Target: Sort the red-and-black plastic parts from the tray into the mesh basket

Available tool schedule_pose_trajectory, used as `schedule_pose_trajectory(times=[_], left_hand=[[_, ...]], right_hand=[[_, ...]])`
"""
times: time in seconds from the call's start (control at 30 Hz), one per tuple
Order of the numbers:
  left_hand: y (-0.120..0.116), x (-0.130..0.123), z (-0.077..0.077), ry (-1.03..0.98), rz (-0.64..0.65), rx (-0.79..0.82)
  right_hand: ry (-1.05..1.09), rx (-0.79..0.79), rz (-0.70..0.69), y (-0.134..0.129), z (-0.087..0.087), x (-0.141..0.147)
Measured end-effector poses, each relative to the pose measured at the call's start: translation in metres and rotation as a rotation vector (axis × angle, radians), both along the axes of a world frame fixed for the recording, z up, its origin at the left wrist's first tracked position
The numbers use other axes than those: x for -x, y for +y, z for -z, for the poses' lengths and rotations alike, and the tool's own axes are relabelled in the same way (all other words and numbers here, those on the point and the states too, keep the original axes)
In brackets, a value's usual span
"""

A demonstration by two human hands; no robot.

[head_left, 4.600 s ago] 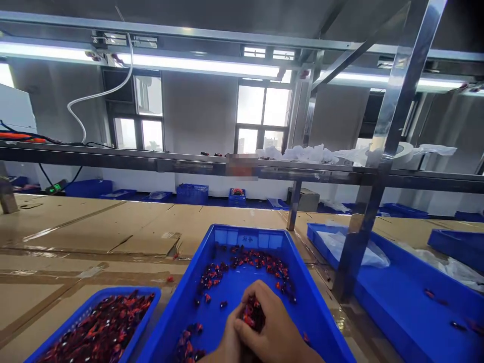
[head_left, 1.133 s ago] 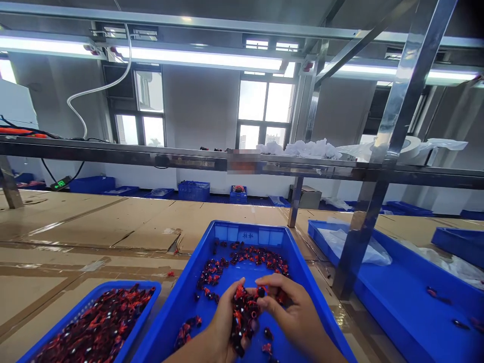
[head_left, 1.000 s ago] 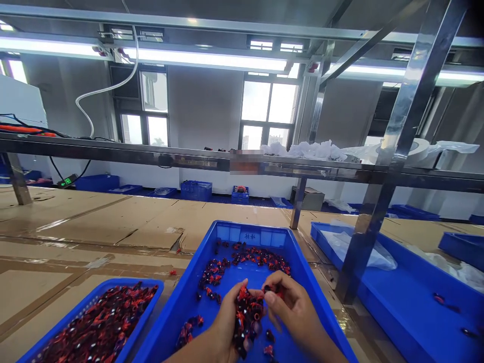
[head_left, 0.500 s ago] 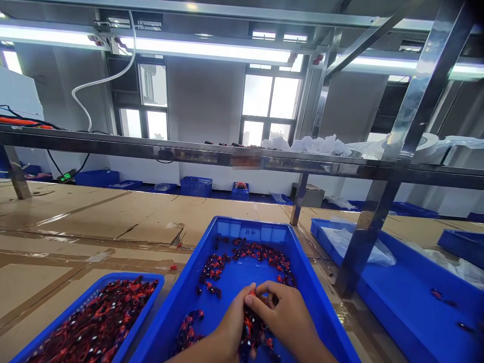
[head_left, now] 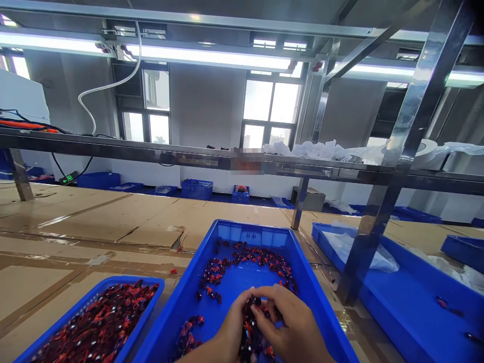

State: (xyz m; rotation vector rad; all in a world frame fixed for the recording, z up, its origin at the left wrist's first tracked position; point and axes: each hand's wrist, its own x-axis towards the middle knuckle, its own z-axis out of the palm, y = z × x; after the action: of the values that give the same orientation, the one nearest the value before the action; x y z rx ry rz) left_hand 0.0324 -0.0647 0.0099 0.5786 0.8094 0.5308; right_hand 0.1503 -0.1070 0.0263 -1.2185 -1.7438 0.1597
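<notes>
Both hands are over the near part of a long blue tray [head_left: 245, 277]. My left hand [head_left: 233, 322] is curved around the left side of a cluster of small red-and-black parts [head_left: 249, 327]. On the cluster's right side, my right hand [head_left: 285, 320] has its thumb and fingers closed on a small dark piece [head_left: 256, 301], close to the left fingertips. More red-and-black parts [head_left: 260, 256] lie in an arc across the tray's far half, and others [head_left: 189, 333] sit along its left wall.
A blue basket [head_left: 162, 288] heaped with red-and-black parts stands at the left. At the right, beyond a metal post [head_left: 372, 227], is another blue tray [head_left: 401, 297] with a plastic bag [head_left: 372, 252]. A metal shelf rail [head_left: 181, 156] crosses above the cardboard-covered table [head_left: 143, 217].
A dark round piece now shows at my right fingertips, where a reddish one was. My right fingers have shifted slightly around it. The view has tilted up a little.
</notes>
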Motion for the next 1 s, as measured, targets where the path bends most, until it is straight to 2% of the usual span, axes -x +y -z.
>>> schedule_pose_trajectory(times=[0.07,0.17,0.23,0.27,0.33,0.47,0.53,0.6,0.7,0.87,1.0], left_hand=[[0.000,0.000,-0.003,0.071,0.028,-0.010],[0.000,0.000,-0.008,0.033,0.021,-0.047],[0.001,0.001,-0.009,0.005,0.013,-0.058],[0.002,0.001,-0.008,0.011,0.012,-0.056],[0.003,0.001,-0.005,0.033,0.017,-0.041],[0.004,-0.002,0.001,0.020,0.048,0.023],[0.004,-0.003,0.003,0.017,0.060,0.020],[0.005,-0.004,0.004,0.029,0.067,0.012],[0.005,-0.003,0.007,0.105,0.091,0.011],[0.007,-0.001,0.005,0.116,0.085,-0.034],[0.006,0.003,-0.003,0.114,0.071,-0.060]], right_hand=[[0.272,0.174,-0.061,0.001,-0.002,0.000],[0.876,0.560,-0.270,0.007,-0.003,-0.003],[1.087,0.725,-0.335,0.012,-0.003,-0.006],[1.079,0.761,-0.310,0.014,-0.003,-0.007],[0.867,0.723,-0.187,0.017,-0.003,-0.008],[0.240,0.451,0.108,0.014,-0.004,-0.007],[0.080,0.428,0.136,0.011,-0.005,-0.006],[0.019,0.452,0.104,0.010,-0.005,-0.005],[0.079,0.547,0.060,0.013,-0.001,-0.007],[0.600,0.723,-0.155,0.026,0.007,-0.018],[0.797,0.825,-0.229,0.027,0.003,-0.023]])
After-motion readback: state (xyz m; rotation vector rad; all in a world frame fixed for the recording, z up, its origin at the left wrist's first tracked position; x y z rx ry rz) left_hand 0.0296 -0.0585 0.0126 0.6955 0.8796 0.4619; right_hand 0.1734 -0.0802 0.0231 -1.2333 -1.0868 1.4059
